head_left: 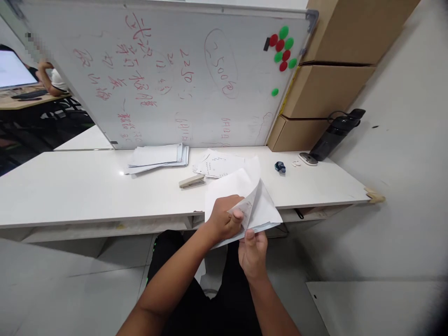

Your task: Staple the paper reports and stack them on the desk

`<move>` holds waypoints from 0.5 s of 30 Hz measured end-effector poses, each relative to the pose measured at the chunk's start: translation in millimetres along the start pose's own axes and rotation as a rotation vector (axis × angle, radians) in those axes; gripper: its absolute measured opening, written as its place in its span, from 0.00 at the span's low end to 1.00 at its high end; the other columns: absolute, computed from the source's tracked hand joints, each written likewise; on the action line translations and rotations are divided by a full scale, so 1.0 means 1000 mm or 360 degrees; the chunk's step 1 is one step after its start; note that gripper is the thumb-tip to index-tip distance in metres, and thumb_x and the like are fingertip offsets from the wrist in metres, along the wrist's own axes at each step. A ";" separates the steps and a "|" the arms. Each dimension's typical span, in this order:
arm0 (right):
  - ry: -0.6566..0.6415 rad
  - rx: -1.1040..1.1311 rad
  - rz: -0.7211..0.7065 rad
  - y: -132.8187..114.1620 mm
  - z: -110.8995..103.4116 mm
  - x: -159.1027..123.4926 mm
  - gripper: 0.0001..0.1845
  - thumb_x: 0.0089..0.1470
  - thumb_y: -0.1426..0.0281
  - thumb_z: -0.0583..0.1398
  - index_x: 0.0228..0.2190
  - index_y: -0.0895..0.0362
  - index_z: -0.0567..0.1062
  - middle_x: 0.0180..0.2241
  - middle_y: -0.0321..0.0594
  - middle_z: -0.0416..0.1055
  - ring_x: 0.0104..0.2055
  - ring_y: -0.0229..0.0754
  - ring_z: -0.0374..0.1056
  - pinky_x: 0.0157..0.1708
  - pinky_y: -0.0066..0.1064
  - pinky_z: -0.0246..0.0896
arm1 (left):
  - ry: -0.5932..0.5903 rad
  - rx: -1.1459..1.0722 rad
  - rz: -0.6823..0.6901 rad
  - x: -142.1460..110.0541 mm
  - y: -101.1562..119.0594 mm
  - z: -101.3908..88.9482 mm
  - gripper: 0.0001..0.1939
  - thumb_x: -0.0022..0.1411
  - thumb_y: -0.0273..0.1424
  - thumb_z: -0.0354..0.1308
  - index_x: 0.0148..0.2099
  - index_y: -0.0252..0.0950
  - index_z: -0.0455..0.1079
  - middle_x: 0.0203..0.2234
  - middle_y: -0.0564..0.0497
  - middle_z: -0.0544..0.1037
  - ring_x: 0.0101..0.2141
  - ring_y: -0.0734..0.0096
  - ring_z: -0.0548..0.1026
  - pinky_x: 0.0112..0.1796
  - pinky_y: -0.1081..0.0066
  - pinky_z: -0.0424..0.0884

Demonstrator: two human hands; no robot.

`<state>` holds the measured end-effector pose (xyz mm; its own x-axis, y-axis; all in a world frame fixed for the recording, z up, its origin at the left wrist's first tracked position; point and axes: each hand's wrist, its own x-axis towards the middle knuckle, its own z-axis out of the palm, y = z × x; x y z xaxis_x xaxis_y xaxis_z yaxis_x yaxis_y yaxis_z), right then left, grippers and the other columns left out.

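Observation:
A stack of white paper sheets (224,184) is held at the desk's front edge, partly over my lap. My left hand (226,217) lies across the stack, its fingers closed on the lifted corner of the top sheet, which curls up and shows print on its underside. Under the stack's near edge, my right hand (252,252) grips the paper with the thumb on top. Behind the stack lie loose printed sheets (219,163) and a beige stapler (192,181).
A second paper pile (156,156) lies left on the white desk (87,186). A whiteboard (157,79) with magnets stands behind. Cardboard boxes (327,91), a black bottle (334,135), a mouse (308,159) and a small dark blue item (280,167) are at right. Another person's arm (51,81) shows far left.

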<state>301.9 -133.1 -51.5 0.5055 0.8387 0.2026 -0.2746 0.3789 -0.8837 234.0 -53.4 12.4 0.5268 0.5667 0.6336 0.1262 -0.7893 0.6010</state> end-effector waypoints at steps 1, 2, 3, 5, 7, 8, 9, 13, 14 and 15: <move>0.0036 0.0071 0.0053 -0.001 0.001 0.000 0.31 0.51 0.54 0.62 0.52 0.59 0.71 0.49 0.52 0.73 0.54 0.53 0.67 0.54 0.47 0.61 | -0.0020 0.0021 0.0002 -0.001 0.001 0.001 0.35 0.63 0.57 0.21 0.23 0.38 0.53 0.19 0.51 0.62 0.21 0.72 0.60 0.23 0.69 0.56; 0.0104 0.0136 0.0105 -0.002 0.002 0.000 0.31 0.51 0.55 0.62 0.52 0.60 0.70 0.49 0.51 0.73 0.55 0.53 0.67 0.55 0.47 0.60 | -0.0050 0.0029 -0.0008 -0.001 0.002 0.001 0.34 0.64 0.56 0.22 0.23 0.38 0.54 0.19 0.51 0.62 0.22 0.72 0.60 0.23 0.69 0.56; 0.0201 0.0174 0.0151 -0.004 0.004 0.000 0.30 0.52 0.55 0.62 0.52 0.60 0.70 0.49 0.51 0.73 0.55 0.52 0.66 0.56 0.46 0.60 | -0.0091 0.0018 -0.0037 -0.001 0.004 0.001 0.34 0.66 0.54 0.24 0.24 0.37 0.55 0.20 0.51 0.63 0.22 0.72 0.60 0.23 0.70 0.57; 0.0410 0.0238 0.0221 -0.010 0.006 0.004 0.29 0.54 0.57 0.61 0.52 0.60 0.70 0.49 0.49 0.74 0.55 0.50 0.66 0.57 0.46 0.59 | -0.0162 -0.0071 -0.0143 0.002 0.008 0.001 0.31 0.68 0.52 0.28 0.24 0.37 0.57 0.20 0.52 0.64 0.22 0.73 0.61 0.24 0.71 0.58; 0.0617 0.0276 0.0202 -0.018 0.003 0.009 0.29 0.55 0.58 0.60 0.54 0.60 0.68 0.49 0.48 0.73 0.54 0.50 0.67 0.56 0.46 0.60 | -0.0126 -0.0200 -0.0284 0.015 0.009 0.001 0.29 0.67 0.52 0.34 0.24 0.37 0.56 0.19 0.54 0.63 0.22 0.74 0.61 0.23 0.73 0.58; 0.0735 0.0262 0.0141 -0.021 0.000 0.012 0.29 0.55 0.59 0.60 0.55 0.60 0.67 0.50 0.48 0.73 0.54 0.49 0.68 0.56 0.46 0.61 | -0.0028 -0.0251 -0.0365 0.025 0.007 0.000 0.29 0.66 0.53 0.37 0.23 0.37 0.55 0.17 0.54 0.62 0.21 0.75 0.61 0.22 0.73 0.58; 0.0860 0.0226 0.0055 -0.025 -0.004 0.014 0.30 0.55 0.60 0.60 0.56 0.60 0.66 0.51 0.47 0.72 0.54 0.49 0.67 0.56 0.46 0.61 | 0.0128 -0.0289 -0.0447 0.039 0.002 0.000 0.29 0.65 0.55 0.40 0.22 0.38 0.54 0.16 0.55 0.61 0.20 0.75 0.60 0.21 0.73 0.57; 0.1223 0.0073 -0.0319 -0.035 -0.027 0.022 0.30 0.56 0.60 0.60 0.56 0.61 0.65 0.57 0.47 0.66 0.57 0.49 0.65 0.58 0.46 0.60 | 0.0977 -0.0287 -0.0778 0.103 -0.046 -0.008 0.30 0.64 0.56 0.40 0.22 0.38 0.58 0.15 0.54 0.62 0.22 0.72 0.66 0.23 0.73 0.59; 0.1240 0.0058 -0.0377 -0.036 -0.032 0.023 0.30 0.56 0.60 0.59 0.57 0.61 0.65 0.58 0.46 0.65 0.58 0.49 0.64 0.59 0.46 0.59 | 0.1066 -0.0225 -0.0850 0.117 -0.064 -0.011 0.29 0.65 0.54 0.40 0.23 0.37 0.61 0.16 0.52 0.65 0.25 0.70 0.69 0.25 0.73 0.61; 0.1252 0.0044 -0.0413 -0.036 -0.035 0.024 0.30 0.57 0.60 0.59 0.57 0.60 0.65 0.58 0.46 0.64 0.58 0.49 0.63 0.59 0.46 0.59 | 0.1115 -0.0132 -0.0930 0.128 -0.082 -0.014 0.29 0.66 0.53 0.41 0.25 0.37 0.63 0.19 0.50 0.69 0.28 0.68 0.72 0.27 0.72 0.64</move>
<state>352.9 -140.3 -29.7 0.9773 0.2086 0.0355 -0.0851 0.5410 -0.8367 279.5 87.3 50.9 -0.2354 0.9057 0.3524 0.1376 -0.3279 0.9346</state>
